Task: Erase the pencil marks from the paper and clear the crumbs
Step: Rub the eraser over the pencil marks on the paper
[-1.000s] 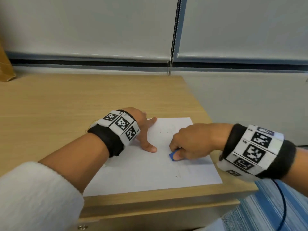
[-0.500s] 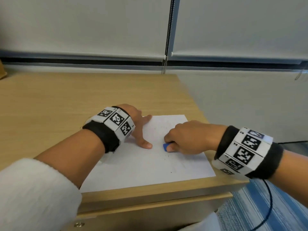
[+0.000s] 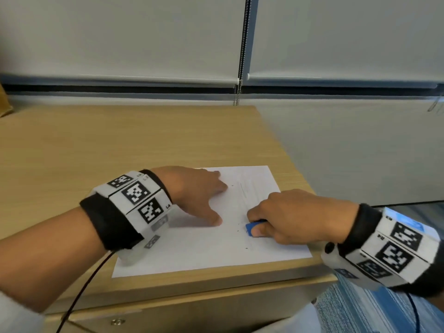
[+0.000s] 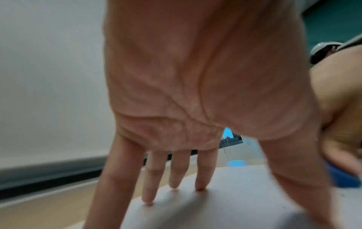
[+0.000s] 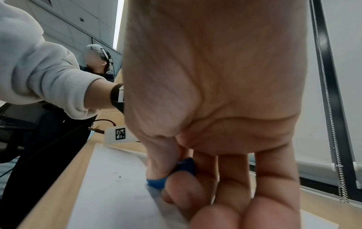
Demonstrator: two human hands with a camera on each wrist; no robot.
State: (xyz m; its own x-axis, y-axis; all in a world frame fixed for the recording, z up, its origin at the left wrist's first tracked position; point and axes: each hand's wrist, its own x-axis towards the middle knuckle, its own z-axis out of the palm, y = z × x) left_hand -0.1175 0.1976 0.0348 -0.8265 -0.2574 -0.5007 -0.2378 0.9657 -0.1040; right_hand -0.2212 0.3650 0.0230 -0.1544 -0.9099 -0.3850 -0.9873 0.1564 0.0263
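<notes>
**Eraser down on the sheet**

While your left hand (image 3: 192,188) lies spread with straight fingertips (image 4: 199,188) pressing the paper (image 3: 192,248) flat, your right hand (image 3: 288,217) pinches a small blue eraser (image 3: 251,228) between thumb and curled fingers, its edge touching the paper right of centre. That white sheet lies at the wooden desk's (image 3: 120,145) near right corner. Faint grey pencil marks (image 3: 245,191) run just beyond the eraser, and a few dark crumbs (image 3: 237,229) lie on the paper beside it.

An office: wooden desk (image 3: 144,145), roller blinds (image 3: 120,37), striped blue carpet (image 3: 360,313).
</notes>
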